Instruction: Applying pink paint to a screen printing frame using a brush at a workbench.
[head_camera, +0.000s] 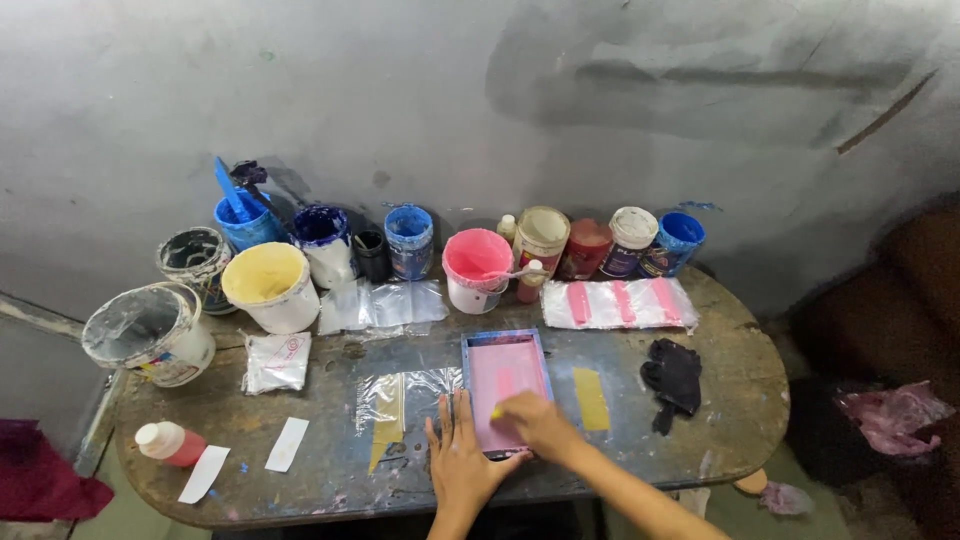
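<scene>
Step in hand: judged to be a squeegee pull across a small screen-printing frame (505, 388), blue-edged, mesh pink with ink.
Frame position: front centre of the worn round table (730, 420), just right of a clear plastic sheet (400, 395).
Left hand (458, 455): flat, fingers spread, pressing at the frame's near left corner.
Right hand (535, 420): clenched on a small yellow-tipped tool over the mesh; tool mostly hidden.
Doing it well: brace frame firmly, keep pressure even, one steady stroke.
Nearby: pink ink tub (476, 268), black cloth (674, 377).
</scene>
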